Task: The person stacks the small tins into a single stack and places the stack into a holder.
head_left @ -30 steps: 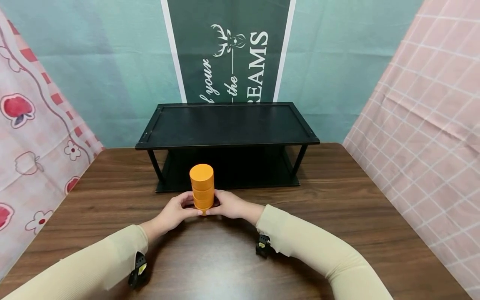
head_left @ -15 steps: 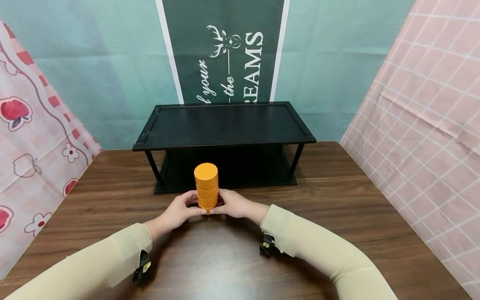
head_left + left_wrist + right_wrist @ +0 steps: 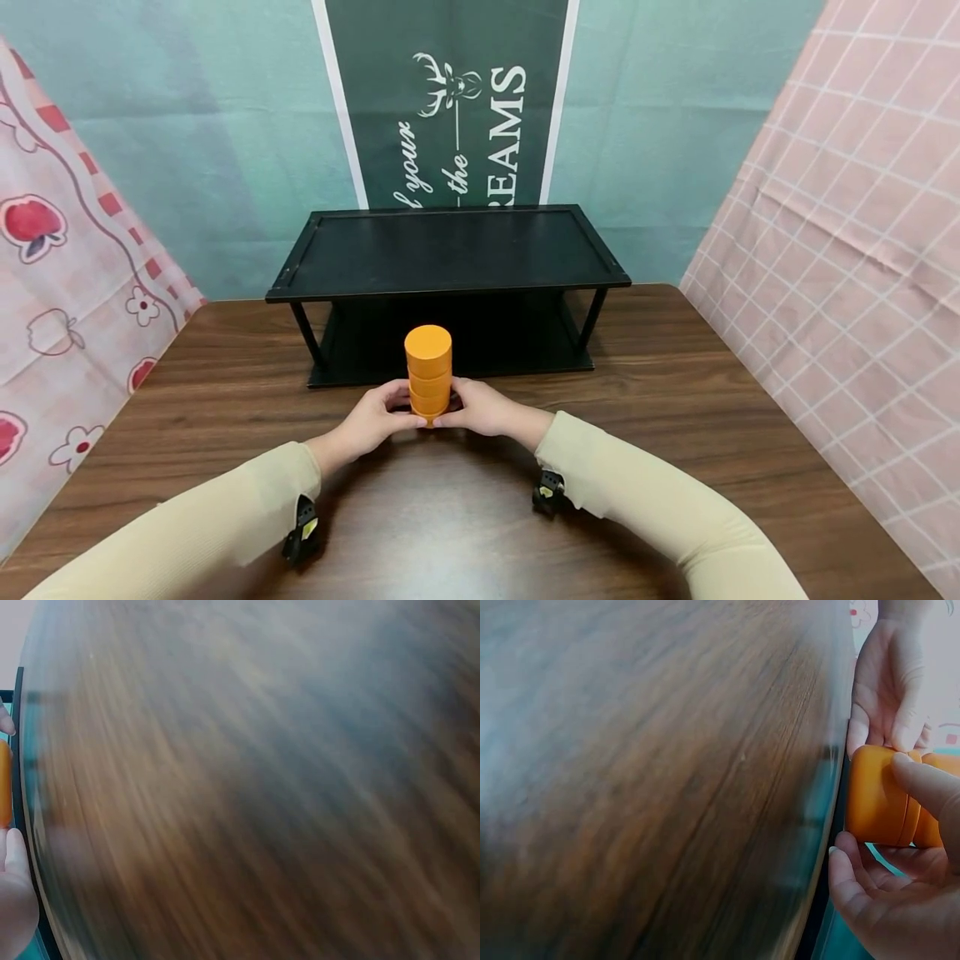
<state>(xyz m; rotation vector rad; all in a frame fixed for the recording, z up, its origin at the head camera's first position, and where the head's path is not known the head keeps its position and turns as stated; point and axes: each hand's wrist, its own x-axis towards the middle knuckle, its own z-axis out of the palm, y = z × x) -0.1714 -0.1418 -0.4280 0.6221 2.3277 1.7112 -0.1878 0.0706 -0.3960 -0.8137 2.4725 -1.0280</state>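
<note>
By the curled fingers of the left hand (image 3: 369, 423) and the right hand (image 3: 487, 408), an orange cylinder (image 3: 430, 367) is gripped low down from opposite sides, the fingers opened only to its width and the 2 thumb tips nearly meeting at its near side. It is held upright just before a black 2-tier shelf (image 3: 450, 250); whether its base touches the wooden table (image 3: 465, 508) cannot be told. The arms are covered by 2 cream sleeves (image 3: 202, 521), and 1 black camera (image 3: 302, 533) is worn at each wrist.
</note>
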